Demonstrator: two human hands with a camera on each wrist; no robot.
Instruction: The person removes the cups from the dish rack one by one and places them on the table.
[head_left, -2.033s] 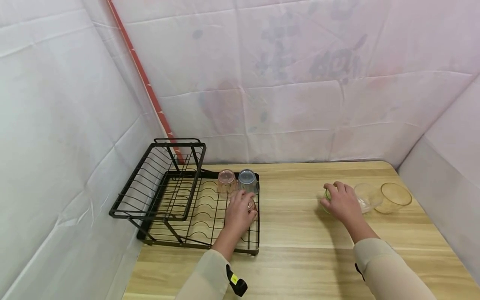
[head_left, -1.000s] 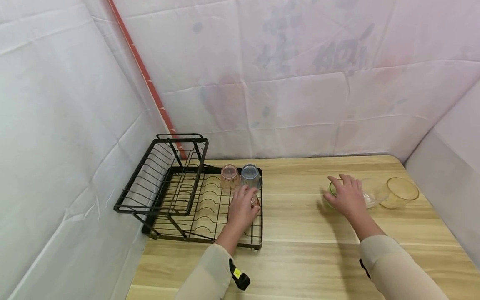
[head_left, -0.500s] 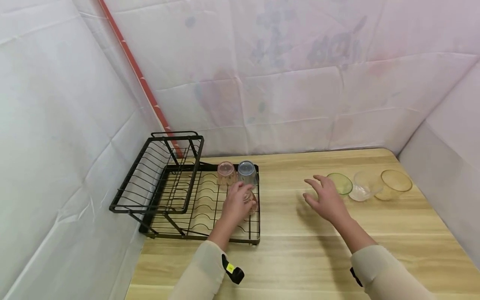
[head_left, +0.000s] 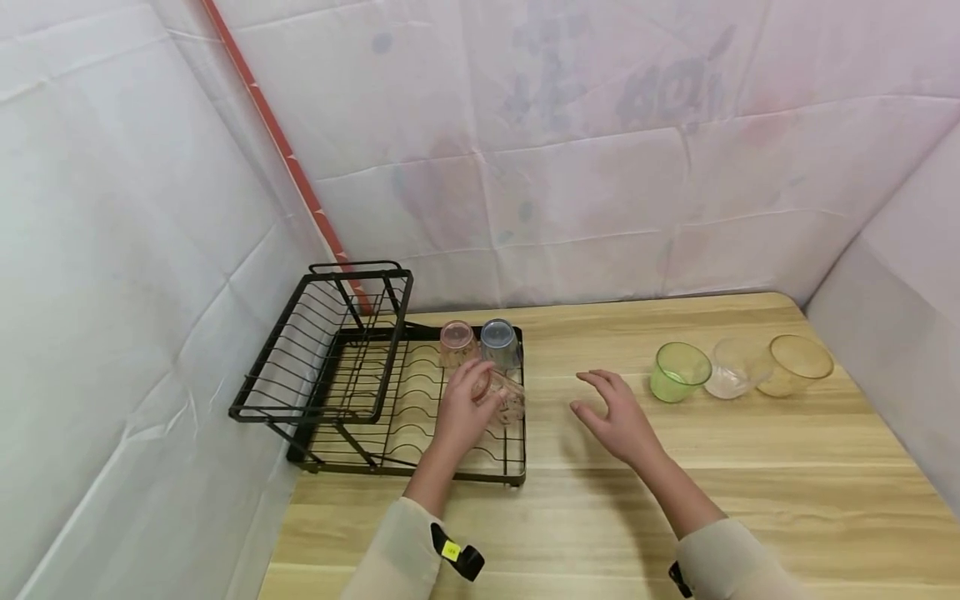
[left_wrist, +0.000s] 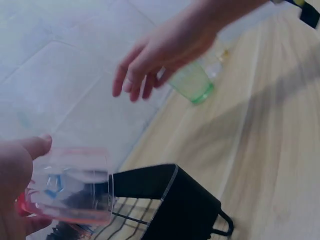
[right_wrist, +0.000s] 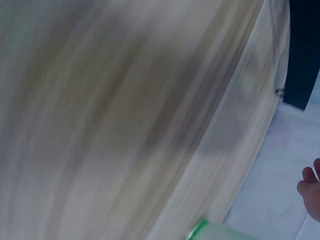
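In the head view my left hand (head_left: pixel 461 408) grips a clear, pink-tinted drinking glass (head_left: pixel 508 402) over the right part of the black dish rack (head_left: pixel 480 477). The glass is tipped on its side; in the left wrist view the thumb and fingers hold one end of this glass (left_wrist: pixel 75 187), and its other end points away from the palm. My right hand (head_left: pixel 617 423) is above the table between the rack and a green glass (head_left: pixel 678 372), fingers apart and holding nothing. Two upside-down glasses, one pink (head_left: pixel 457 343) and one blue-grey (head_left: pixel 499 343), stand at the rack's back right corner.
Right of the green glass, a clear glass (head_left: pixel 731 379) and a yellow glass (head_left: pixel 797 367) stand in a row. A raised wire basket (head_left: pixel 322 350) covers the rack's left side. White sheeting (head_left: pixel 585 208) hangs behind the wooden table (head_left: pixel 585 533).
My right hand has left the green glass and moved left toward the rack. Under my left hand, the glass has tipped onto its side, swinging to the right.
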